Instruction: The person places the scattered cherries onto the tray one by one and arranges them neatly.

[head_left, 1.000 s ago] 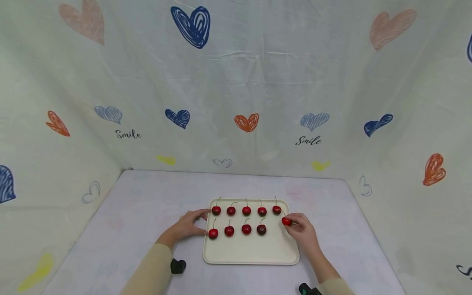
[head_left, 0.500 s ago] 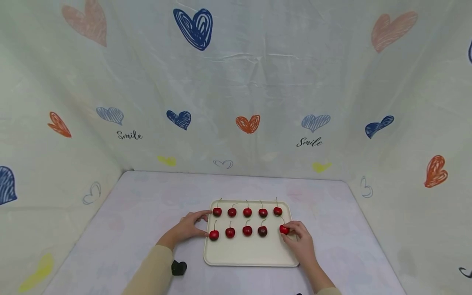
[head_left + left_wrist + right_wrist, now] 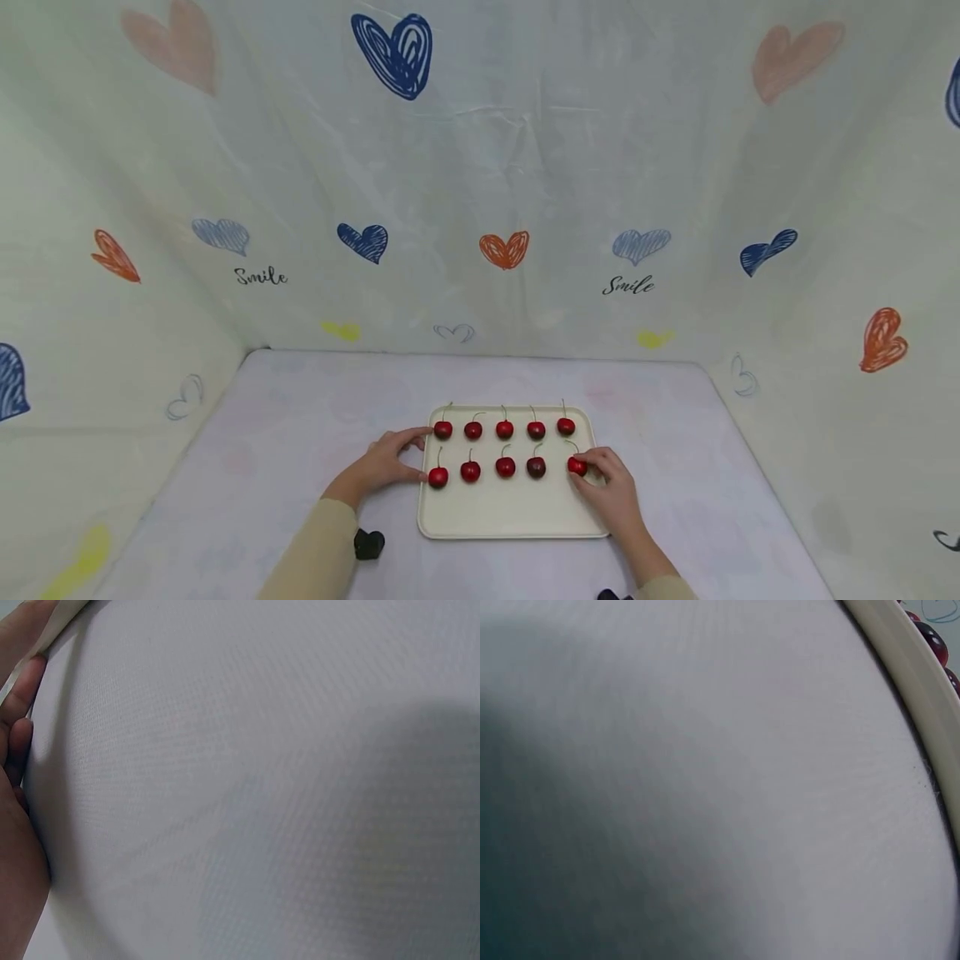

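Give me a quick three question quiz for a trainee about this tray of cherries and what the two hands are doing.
1. True or false: the right hand pinches a cherry at the right end of the near row.
2. How many cherries sit in the far row of the tray?
3. What does the left hand touch? A) a cherry stem B) the tray's left edge C) the black object on the table

Key
1. True.
2. Five.
3. B; its fingers rest along the left rim, holding no cherry.
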The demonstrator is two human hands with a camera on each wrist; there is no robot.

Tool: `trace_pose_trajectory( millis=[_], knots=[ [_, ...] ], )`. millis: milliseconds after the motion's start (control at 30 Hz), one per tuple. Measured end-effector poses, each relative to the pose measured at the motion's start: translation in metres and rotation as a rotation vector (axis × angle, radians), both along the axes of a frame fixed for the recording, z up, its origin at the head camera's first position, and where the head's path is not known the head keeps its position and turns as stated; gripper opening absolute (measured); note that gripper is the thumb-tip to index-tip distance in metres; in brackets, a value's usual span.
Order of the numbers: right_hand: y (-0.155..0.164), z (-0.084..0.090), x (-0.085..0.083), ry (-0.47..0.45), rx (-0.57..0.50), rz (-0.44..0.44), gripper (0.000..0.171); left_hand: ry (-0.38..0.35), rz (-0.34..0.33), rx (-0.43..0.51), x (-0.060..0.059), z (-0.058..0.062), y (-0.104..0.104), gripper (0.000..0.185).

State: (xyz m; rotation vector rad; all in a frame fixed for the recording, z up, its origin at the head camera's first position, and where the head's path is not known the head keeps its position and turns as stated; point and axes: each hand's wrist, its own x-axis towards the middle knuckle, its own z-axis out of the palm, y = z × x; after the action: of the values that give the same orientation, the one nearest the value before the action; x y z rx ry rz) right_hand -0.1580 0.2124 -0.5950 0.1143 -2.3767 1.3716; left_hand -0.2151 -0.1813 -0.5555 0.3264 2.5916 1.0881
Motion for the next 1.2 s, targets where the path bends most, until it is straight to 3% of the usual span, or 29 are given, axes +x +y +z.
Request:
trace_pose_trajectory(
  millis=[167, 367, 667, 900, 1200],
  knots=[
    [-0.001, 0.0, -0.007, -0.028, 0.01, 0.01, 0.027, 0.011, 0.005, 0.003, -0.003, 0.003, -0.002, 0.075],
    [0.0, -0.001, -0.006, -0.053, 0.017, 0.004, 0.027, 0.006, 0.004, -0.001, -0.002, -0.002, -0.001, 0.075],
    [-0.004, 0.0, -0.005, -0.016, 0.002, 0.033, 0.028, 0.016, 0.009, -0.012, -0.001, 0.0, -0.004, 0.075],
    [-0.007, 0.001, -0.008, -0.041, 0.019, 0.036, 0.029, 0.01, 0.031, -0.008, 0.0, 0.0, -0.007, 0.075],
    [-0.012, -0.005, -0.007, -0.012, 0.021, 0.024, 0.033, -0.013, 0.003, 0.042, 0.003, -0.003, -0.016, 0.075]
  ],
)
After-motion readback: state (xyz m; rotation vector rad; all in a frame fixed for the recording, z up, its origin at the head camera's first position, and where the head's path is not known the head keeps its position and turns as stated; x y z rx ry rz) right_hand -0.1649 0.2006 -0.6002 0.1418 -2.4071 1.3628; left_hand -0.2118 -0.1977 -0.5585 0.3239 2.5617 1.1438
